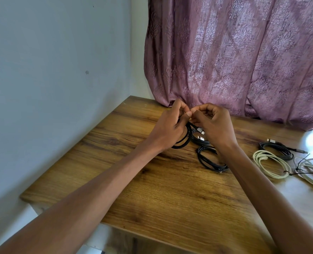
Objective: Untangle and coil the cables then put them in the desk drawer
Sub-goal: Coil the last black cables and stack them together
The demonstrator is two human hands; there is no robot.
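Slack is your main risk: the black cable (184,139) you hold above the bench (152,189) is looped but looks not yet fastened, so if your left hand (167,130) eases its curled grip on the loops, they will likely spring apart and drop onto the dark coil (199,140) lying just beneath, tangling again. Your right hand (214,125) has its fingers bent, thumb and forefinger pinching something thin at the top of the loop; whether that is the cable's end or a tie, you cannot tell. Pull too hard there and the coil may twist out of shape. Another black coil (211,161) lies under your right wrist, a grey one (276,149) and two pale ones (270,166) further right. No drawer shows here.
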